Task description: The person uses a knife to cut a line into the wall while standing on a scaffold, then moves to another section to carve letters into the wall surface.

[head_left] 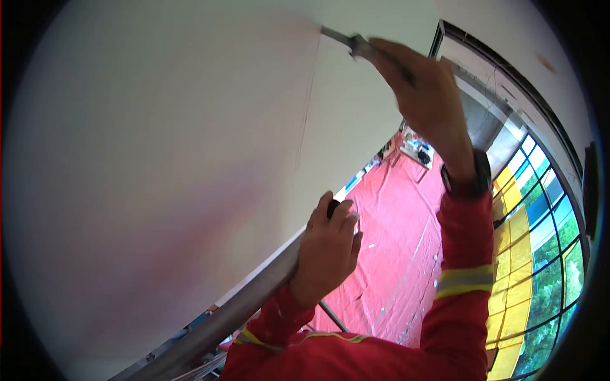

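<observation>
My right hand (422,95) is raised high and closed around a slim grey utility knife (337,35). The knife's tip is right at the pale wall panel (190,114), at the top of a thin line running down it. Lower down, my left hand (327,251) is beside the panel's lower edge, fingers curled around a small black object (333,208), mostly hidden by the fingers. A thick grey pipe (235,311) slants up to my left wrist and passes out of sight behind it.
Far below lies a floor covered with pink sheeting (387,235). A small table (416,155) with things on it stands at the far end. Large black-framed windows (553,254) line the right side, with yellow panels (511,273) along them.
</observation>
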`<state>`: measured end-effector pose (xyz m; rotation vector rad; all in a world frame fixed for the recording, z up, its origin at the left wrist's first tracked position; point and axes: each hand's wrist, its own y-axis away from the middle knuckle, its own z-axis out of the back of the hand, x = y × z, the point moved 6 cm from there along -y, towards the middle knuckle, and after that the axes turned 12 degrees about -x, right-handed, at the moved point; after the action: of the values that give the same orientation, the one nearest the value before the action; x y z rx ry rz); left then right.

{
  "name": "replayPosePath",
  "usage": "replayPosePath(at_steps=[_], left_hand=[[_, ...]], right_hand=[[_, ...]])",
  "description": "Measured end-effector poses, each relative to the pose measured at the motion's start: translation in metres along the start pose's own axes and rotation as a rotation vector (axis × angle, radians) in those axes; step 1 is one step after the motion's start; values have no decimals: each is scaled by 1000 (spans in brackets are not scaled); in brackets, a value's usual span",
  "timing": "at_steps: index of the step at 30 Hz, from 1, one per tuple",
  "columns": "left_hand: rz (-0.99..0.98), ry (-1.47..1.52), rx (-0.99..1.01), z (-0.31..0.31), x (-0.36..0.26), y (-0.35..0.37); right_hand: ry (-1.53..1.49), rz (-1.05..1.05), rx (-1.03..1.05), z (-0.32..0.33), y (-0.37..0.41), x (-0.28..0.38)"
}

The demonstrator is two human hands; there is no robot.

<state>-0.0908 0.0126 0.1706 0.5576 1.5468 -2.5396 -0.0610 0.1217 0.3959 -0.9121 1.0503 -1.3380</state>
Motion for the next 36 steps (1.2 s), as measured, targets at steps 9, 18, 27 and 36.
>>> replayPosePath(at_steps=[9,18,27,36], left_hand=[[9,-16,-6,-8,0,0],[30,17,-20,-5,0,-3],[13,3,-21,-6,4,-4],[23,3,-20,-6,2,-2]], right_hand=[[66,112,46,-9,-10,0],[26,112,-4,-31,-15,-13],[30,119,-59,-52,-19,-20],[-47,179,-121,-33,-15,-16]])
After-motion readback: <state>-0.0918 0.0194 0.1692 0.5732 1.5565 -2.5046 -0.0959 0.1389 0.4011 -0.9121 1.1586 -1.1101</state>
